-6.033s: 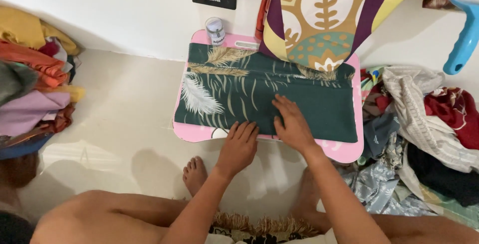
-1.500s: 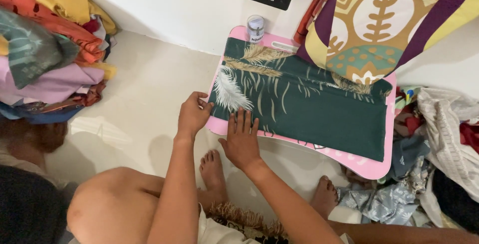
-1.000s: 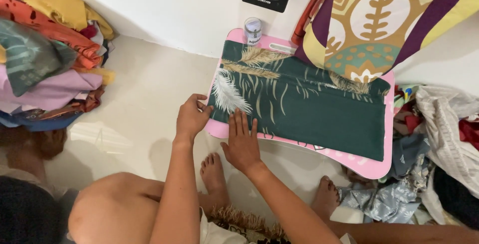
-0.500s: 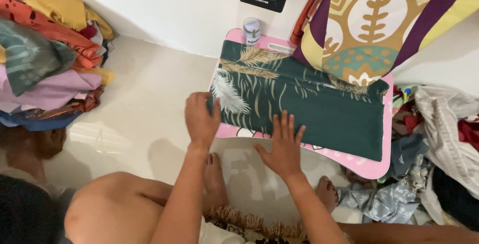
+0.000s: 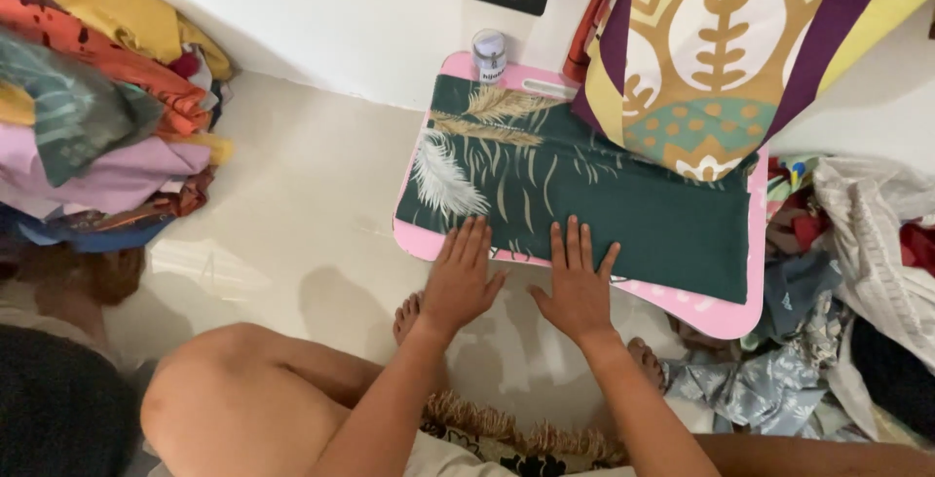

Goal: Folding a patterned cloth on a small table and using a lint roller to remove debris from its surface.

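Now both hands lie flat, fingers spread, gripping nothing: the left hand [image 5: 460, 280] and right hand [image 5: 577, 285] press side by side on the near edge of the folded cloth [image 5: 584, 194]. It's dark green with pale feather and golden leaf prints toward its left end, plain green to the right, lying smooth along the pink board [image 5: 716, 316].

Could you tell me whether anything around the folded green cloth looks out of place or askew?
The green cloth lies neatly folded on the pink board, both hands flat at its near edge. The patterned fabric hanging above drapes over its far corner, and the loose clothes on the right spill in a heap against the board.
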